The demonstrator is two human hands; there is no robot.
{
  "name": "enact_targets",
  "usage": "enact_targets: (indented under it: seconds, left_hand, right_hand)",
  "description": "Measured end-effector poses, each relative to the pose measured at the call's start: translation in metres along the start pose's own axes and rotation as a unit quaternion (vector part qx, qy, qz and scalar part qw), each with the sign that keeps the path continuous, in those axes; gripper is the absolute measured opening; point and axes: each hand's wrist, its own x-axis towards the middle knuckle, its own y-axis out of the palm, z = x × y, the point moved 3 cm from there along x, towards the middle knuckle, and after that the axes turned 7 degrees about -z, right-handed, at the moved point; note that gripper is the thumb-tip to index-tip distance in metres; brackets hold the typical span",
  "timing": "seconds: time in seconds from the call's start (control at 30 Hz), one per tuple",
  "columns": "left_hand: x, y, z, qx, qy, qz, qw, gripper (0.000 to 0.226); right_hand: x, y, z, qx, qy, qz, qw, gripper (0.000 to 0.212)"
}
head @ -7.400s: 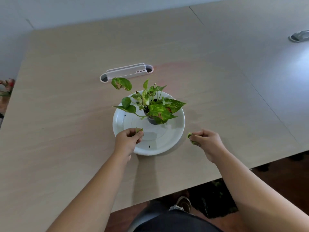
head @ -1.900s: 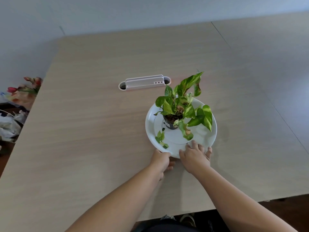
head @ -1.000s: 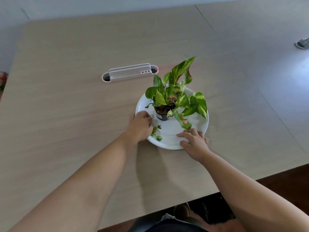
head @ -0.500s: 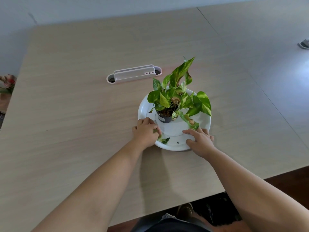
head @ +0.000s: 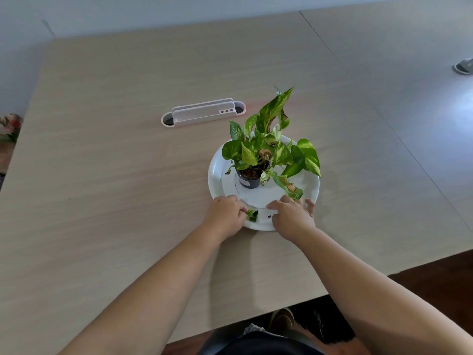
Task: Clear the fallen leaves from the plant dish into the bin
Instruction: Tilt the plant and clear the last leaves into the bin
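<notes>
A round white plant dish (head: pixel 216 172) sits on the wooden table and carries a small dark pot (head: pixel 248 181) with a green, yellow-flecked plant (head: pixel 271 147). A few small fallen leaves (head: pixel 252 215) lie on the dish's near rim. My left hand (head: pixel 225 216) rests on that rim with its fingertips pinched on the leaves. My right hand (head: pixel 291 217) lies flat on the rim just right of them, fingers spread, under a drooping browned leaf (head: pixel 288 186). No bin is in view.
A long white oval cable port (head: pixel 203 116) is set into the table (head: pixel 102 188) behind the dish. The table's near edge runs below my arms, with dark floor and a shoe (head: pixel 281 319) beyond. Flowers (head: pixel 10 126) show at the far left.
The dish has been turned and shifted since the earliest frame. Over the last second my left hand slid down the rim onto the fallen leaves, and my right hand stayed on the rim.
</notes>
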Motion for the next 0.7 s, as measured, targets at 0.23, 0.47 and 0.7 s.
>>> enact_targets:
  seconds: [0.23, 0.47, 0.7]
  left_hand:
    - [0.007, -0.013, 0.014, 0.003, -0.015, -0.011, 1.000, 0.036]
    - [0.014, -0.006, 0.013, 0.041, -0.019, 0.040, 0.998, 0.033]
    - [0.025, -0.001, -0.003, 0.104, -0.045, 0.078, 0.990, 0.041]
  right_hand:
    - [0.009, 0.005, 0.018, 0.093, -0.051, 0.028, 0.994, 0.049]
    - [0.010, 0.007, 0.026, 0.052, -0.085, 0.056, 0.993, 0.042]
    - [0.011, 0.001, 0.007, 0.142, -0.018, 0.009, 0.990, 0.038]
